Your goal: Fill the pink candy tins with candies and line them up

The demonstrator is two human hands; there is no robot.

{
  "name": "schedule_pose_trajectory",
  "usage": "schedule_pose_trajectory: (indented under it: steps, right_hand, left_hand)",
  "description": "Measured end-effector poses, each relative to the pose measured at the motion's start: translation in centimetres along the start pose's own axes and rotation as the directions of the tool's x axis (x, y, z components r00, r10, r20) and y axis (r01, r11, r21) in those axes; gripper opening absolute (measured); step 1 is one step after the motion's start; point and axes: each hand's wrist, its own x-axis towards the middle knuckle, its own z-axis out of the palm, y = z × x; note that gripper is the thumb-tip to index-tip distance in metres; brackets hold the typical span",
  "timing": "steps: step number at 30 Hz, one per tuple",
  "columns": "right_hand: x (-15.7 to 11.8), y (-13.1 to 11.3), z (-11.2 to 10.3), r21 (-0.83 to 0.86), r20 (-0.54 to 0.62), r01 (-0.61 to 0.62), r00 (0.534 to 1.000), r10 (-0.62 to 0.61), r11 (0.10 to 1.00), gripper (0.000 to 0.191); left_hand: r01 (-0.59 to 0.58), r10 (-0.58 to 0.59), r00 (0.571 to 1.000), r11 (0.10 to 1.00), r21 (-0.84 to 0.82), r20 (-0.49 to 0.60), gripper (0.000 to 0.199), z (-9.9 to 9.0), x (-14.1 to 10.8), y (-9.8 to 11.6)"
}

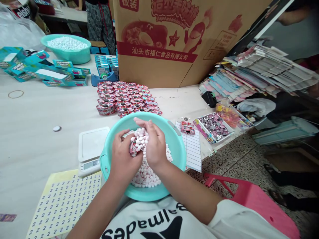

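Note:
A turquoise basin [179,159] in front of me holds a heap of small white and pale-pink candies [146,176]. Over it, my left hand [122,154] is wrapped round a small red-and-white patterned tin [133,149], tilted, its opening hidden by candies. My right hand [156,144] is cupped against the tin's far side, fingers together and bent inward, with a pile of candies [141,137] between its palm and the tin. Behind the basin stand rows of similar tins [126,99], with dark openings on top.
A white digital scale [93,146] stands left of the basin, beside a sticker sheet [67,202]. Round lids fill a shallow box [215,127] at right. One tin [187,127] rests on lined paper [193,149]. A large carton [159,69] stands behind; a pink stool [256,205] is at right.

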Motion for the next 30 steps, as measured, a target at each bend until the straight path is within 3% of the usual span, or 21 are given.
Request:
schedule_pose_trajectory:
  steps: [6,10,13,16,20,25,30]
  right_hand:
    - [-0.2,-1.2,-2.3,-0.261,0.239,0.137,0.968,-0.074,0.955,0.033]
    - [0.2,-2.1,-4.3,-0.574,0.309,0.198,0.951,-0.013,0.794,0.028]
    - [0.3,-2.6,-5.0,-0.701,0.352,0.233,0.935,0.044,0.674,0.027]
    - [0.1,-2.6,-4.9,-0.697,0.446,0.35,0.895,-0.003,0.626,0.024]
    - [-0.1,-2.0,-4.7,-0.588,0.553,0.447,0.83,-0.068,0.675,0.027]
    - [0.0,-2.2,-5.1,-0.54,0.506,0.459,0.847,-0.165,0.706,0.021]
    - [0.8,-2.4,-5.7,-0.516,0.598,0.492,0.793,-0.116,0.701,0.019]
  left_hand:
    - [0.024,-0.025,1.0,0.997,-0.075,-0.007,0.036,-0.2,0.1,0.2]
    - [-0.001,0.001,1.0,0.998,-0.063,-0.009,0.039,-0.2,0.1,0.1]
    - [0.006,-0.006,1.0,0.998,-0.057,0.003,0.043,-0.1,0.1,-0.1]
    - [0.003,-0.002,1.0,0.999,-0.054,0.022,0.043,0.0,0.0,-0.3]
    - [-0.015,0.017,0.999,0.999,-0.05,0.044,0.041,0.2,0.0,-0.6]
    - [-0.06,0.06,0.998,0.996,-0.062,-0.001,0.056,0.2,0.0,-0.7]
    - [-0.085,0.085,0.996,0.994,-0.063,0.004,0.048,0.1,-0.1,-0.8]
